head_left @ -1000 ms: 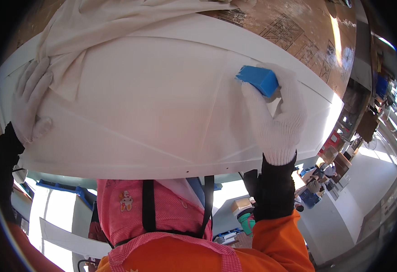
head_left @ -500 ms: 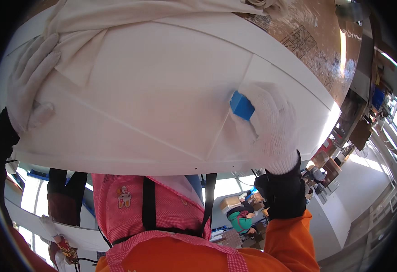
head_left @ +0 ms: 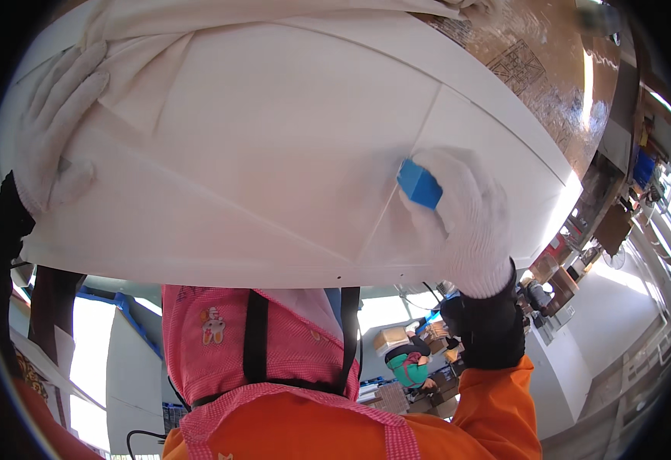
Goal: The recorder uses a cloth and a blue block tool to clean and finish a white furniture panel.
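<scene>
A large white panel (head_left: 274, 123) with thin straight grooves and a curved far edge lies before me. My right hand (head_left: 477, 218), in a white knit glove, is closed around a small blue block (head_left: 419, 184). The block sits on the panel at a groove running toward its far edge, right of the middle. Its underside is hidden. My left hand (head_left: 53, 130), gloved in white too, rests flat on the panel's left end with fingers apart. Beside those fingertips lies a crumpled cream cloth (head_left: 205, 21), spread along the far left part of the panel.
Beyond the panel, at the upper right, is a brown, glossy wrapped surface (head_left: 519, 46). A person in green (head_left: 408, 370) is among cardboard boxes (head_left: 390, 339) below. Shelves and clutter line the right side. The near panel edge lies close to my pink apron (head_left: 220, 345).
The view has shifted slightly. My right hand still holds the blue block by the same groove, and my left hand stays on the panel. Another person's gloved hand at lower left has left view.
</scene>
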